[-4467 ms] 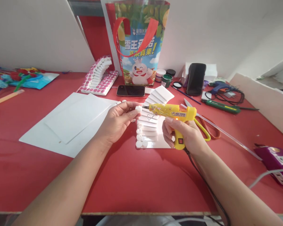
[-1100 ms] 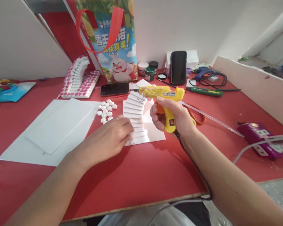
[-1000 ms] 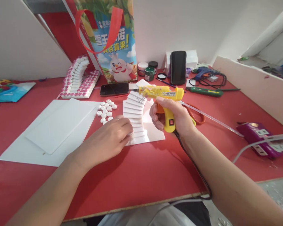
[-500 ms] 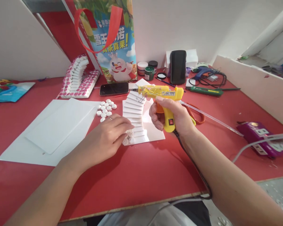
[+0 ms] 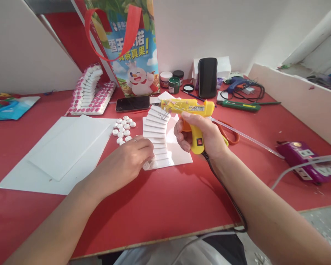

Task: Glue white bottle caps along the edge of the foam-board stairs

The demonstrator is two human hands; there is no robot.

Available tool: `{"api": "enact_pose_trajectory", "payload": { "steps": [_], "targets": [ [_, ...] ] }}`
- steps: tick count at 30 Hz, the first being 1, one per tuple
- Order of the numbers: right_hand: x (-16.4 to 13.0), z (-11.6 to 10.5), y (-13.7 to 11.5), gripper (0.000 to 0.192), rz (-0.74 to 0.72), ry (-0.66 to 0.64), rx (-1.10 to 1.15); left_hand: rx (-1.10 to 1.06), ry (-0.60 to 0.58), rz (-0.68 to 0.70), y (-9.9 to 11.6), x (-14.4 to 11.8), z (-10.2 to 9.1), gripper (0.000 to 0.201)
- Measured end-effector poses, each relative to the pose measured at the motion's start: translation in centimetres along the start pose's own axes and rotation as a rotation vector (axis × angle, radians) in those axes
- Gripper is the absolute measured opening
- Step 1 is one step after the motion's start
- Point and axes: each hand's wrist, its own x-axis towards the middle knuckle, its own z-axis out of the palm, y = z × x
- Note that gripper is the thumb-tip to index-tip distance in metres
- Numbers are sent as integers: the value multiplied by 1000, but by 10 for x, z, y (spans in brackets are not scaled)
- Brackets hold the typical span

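My right hand [image 5: 201, 134] grips a yellow hot glue gun [image 5: 187, 106] by its handle, nozzle pointing left above the model's far end. A clear glue stick [image 5: 245, 138] sticks out of its back. Fingers bent and together, my left hand [image 5: 134, 156] pinches at small white swirled discs at the near left corner of a curved white foam-board staircase [image 5: 155, 135]. My fingertips partly hide those discs [image 5: 146, 165]. The steps stand on a glossy white base board [image 5: 180, 156]. Loose white discs [image 5: 124, 129] lie in a cluster just beyond my left hand.
White sheets [image 5: 57, 158] lie at left. Behind stand a pink-and-white stair model [image 5: 91, 92], a carton bag [image 5: 135, 55], paint jars [image 5: 173, 84] and a phone [image 5: 132, 103]. Scissors with orange handles [image 5: 231, 136], a green cutter [image 5: 241, 106] and a purple power strip [image 5: 303, 162] are at right.
My left hand's fingers have drawn in and lowered over the discs at the staircase corner, covering more of them. My right hand and the glue gun have hardly moved.
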Motion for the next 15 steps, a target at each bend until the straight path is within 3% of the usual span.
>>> {"api": "enact_pose_trajectory", "payload": {
  "steps": [15],
  "targets": [
    [1, -6, 2, 35, 23, -24, 1, 16, -63, -8, 6, 6, 0, 37]
  ]
}}
